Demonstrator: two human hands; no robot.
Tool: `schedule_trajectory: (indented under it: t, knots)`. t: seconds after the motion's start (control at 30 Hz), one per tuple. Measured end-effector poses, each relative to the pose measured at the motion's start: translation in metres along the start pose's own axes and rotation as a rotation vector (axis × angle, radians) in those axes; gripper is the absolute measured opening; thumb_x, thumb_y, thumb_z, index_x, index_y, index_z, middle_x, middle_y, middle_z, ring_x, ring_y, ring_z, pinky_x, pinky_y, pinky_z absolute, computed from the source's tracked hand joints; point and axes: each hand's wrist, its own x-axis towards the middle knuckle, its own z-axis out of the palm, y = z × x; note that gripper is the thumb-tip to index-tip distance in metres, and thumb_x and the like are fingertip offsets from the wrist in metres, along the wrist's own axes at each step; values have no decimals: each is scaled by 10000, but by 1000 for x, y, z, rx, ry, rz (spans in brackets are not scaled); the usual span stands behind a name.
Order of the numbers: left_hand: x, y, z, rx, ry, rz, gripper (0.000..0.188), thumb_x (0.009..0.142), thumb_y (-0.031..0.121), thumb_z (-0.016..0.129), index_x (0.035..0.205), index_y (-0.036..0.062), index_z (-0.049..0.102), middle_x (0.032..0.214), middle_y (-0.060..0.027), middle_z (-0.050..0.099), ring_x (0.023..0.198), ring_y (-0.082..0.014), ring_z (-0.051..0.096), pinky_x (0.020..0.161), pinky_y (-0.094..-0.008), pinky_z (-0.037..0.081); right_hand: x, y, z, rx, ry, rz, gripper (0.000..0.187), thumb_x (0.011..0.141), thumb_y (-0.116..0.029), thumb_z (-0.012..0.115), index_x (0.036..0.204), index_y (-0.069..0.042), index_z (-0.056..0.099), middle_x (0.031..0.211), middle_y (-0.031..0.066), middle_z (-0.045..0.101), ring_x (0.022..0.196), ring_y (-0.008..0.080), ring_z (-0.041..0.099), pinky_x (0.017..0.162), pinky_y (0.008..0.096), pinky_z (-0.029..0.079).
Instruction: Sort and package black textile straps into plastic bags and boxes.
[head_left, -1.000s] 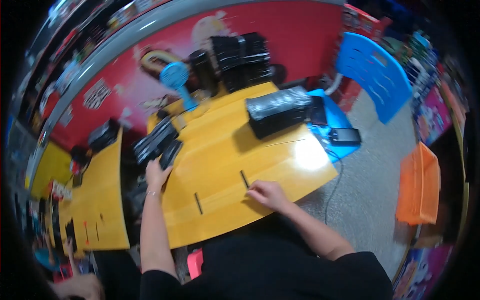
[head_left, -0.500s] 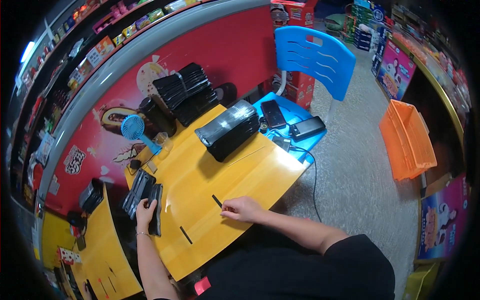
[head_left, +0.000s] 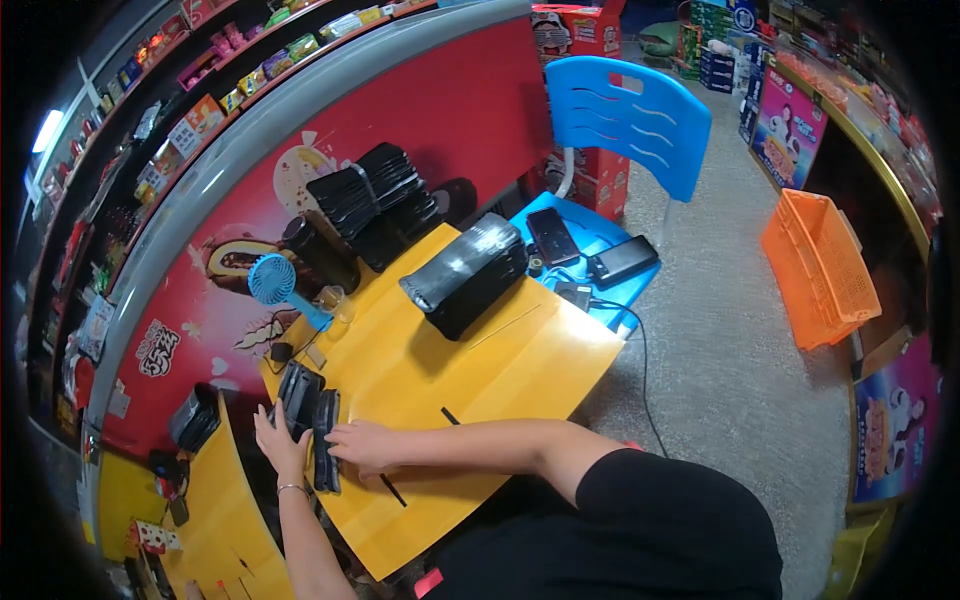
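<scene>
1. Left hand (head_left: 282, 450): fingers are standing apart, thumb spread toward the packet, grasping nothing that shows. Whether the thumb is touching is hard to tell at this size.
2. Right hand (head_left: 368, 445): bent fingertips are resting against the packet's right side; whether they are pinching it cannot be told.
3. Black packet (head_left: 325, 472), one: lying on the yellow table (head_left: 560, 350) near its left edge, between the hands, directly left of the right fingertips. Its long axis is running away from the wearer, crossing the line from hand to hand. The right hand is sitting nearer, in contact.
4. Black bundle (head_left: 300, 388), one: lying just left of the packet, beyond the left fingers.
5. Black strips, two: the near strip (head_left: 394, 491) is lying just nearer the wearer than the right hand; the far strip (head_left: 450, 415) is showing beyond the right forearm.
6. Black stack (head_left: 465, 268), one: standing well beyond and right of the right hand.
7. Blue fan (head_left: 272, 279), one: standing beyond both hands.
</scene>
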Motion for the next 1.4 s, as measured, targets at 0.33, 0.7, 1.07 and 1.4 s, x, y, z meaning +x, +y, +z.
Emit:
schedule_trajectory:
  t: [0.33, 0.7, 1.07, 1.4]
  knots:
    - [14, -40, 21, -110, -243, 85, 802, 713, 251, 760, 1411, 238, 366, 1491, -190, 224, 1351, -416, 233, 1053, -535, 256, 63, 15, 38, -89, -176, -99, 934, 490, -506, 828, 1243, -61, 500, 1265, 129, 473, 1235, 261, 370, 991, 397, 285]
    - [15, -34, 29, -200, -236, 52, 692, 760, 215, 713, 1383, 260, 416, 1446, -159, 339, 1325, -382, 314, 1042, -564, 273, 60, 52, 39, -99, -129, -331, 717, 546, -674, 708, 974, -103, 634, 1014, 105, 568, 1058, 257, 492, 959, 422, 307]
    - [12, -22, 25, -179, -323, -13, 665, 819, 216, 667, 1408, 274, 366, 1480, -141, 289, 1360, -368, 258, 1054, -596, 232, -16, 27, -9, -24, -200, -466, 662, 624, -738, 596, 848, -115, 597, 815, 94, 565, 827, 293, 552, 750, 395, 395]
    - [-9, 65, 3, -1150, -200, 119, 716, 928, 557, 327, 1408, 26, 330, 1494, -140, 256, 1383, -271, 221, 1127, -390, 140, -71, -20, -127, 484, -22, 608, 550, 827, -589, 542, 951, -60, 625, 924, 135, 631, 792, 311, 610, 675, 377, 472]
